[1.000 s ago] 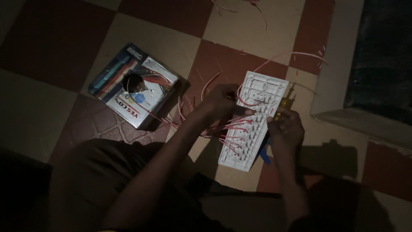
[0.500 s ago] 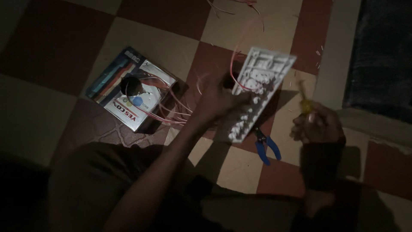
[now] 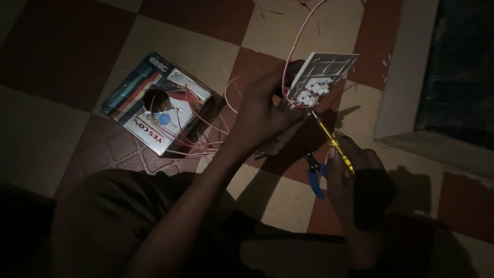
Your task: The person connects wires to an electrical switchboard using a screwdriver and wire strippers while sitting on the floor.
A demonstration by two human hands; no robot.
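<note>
My left hand grips a white switch plate and holds it tilted up on edge above the floor. Thin red wires run from its back. My right hand holds a yellow-handled screwdriver; its tip touches the lower edge of the plate. Blue-handled pliers lie on the floor tiles between my hands.
A flat box of wire coil lies on the checkered floor at the left, with red wires trailing from it toward my left hand. A pale raised ledge borders the floor on the right. My knee fills the lower left.
The plate has been lifted off the floor and tipped up on edge. My right hand has brought the screwdriver back up to the plate's lower edge.
</note>
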